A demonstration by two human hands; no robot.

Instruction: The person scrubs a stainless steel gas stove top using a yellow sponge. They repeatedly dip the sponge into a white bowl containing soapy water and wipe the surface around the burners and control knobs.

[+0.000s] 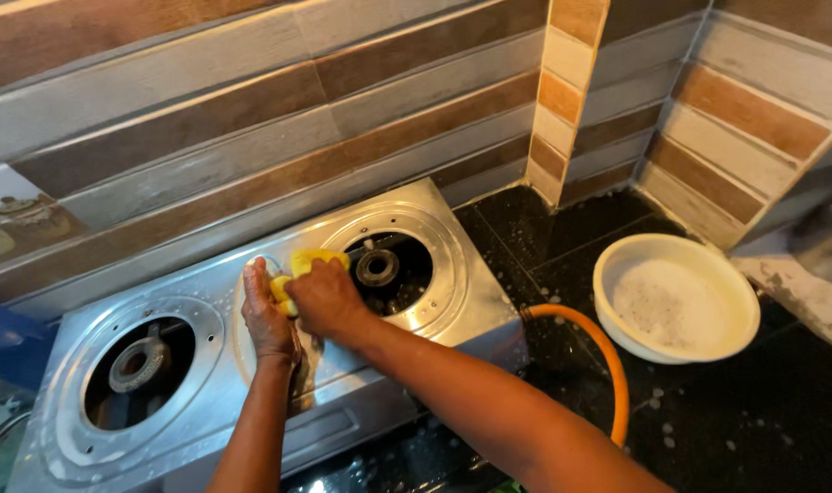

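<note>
**A:** Two hands meet at the middle of a steel two-burner gas stove [452, 301], seen from above. Where is your sponge?

**B:** The yellow sponge [308, 265] sits on the stove top, between the two burner wells, just left of the right burner [378, 267]. Your right hand [323, 297] is curled over it, fingers pressed together and bent down onto the foam. Your left hand [265, 315] lies flat beside it, fingers together, touching the sponge's left edge.

**A:** How will it handle?

**B:** Judging by its look, it is soft, light and soaked, so it should squash and slip under pressure. Take it across the top with your whole palm, not by a corner.

**A:** And the surfaces around you?

**B:** The stove is smooth, shiny sheet metal, wet and likely slick, with round stamped rings about each well. The left burner [139, 365] is a dull metal ring in a dark hollow. An orange rubber hose [608, 356] curves from the stove's right side across a black, glossy countertop [754, 429] flecked with foam. A round, cream plastic basin [676, 297] of sudsy water stands well apart to the right. Brown and grey striped tiles [252, 110] cover the wall behind.
</note>
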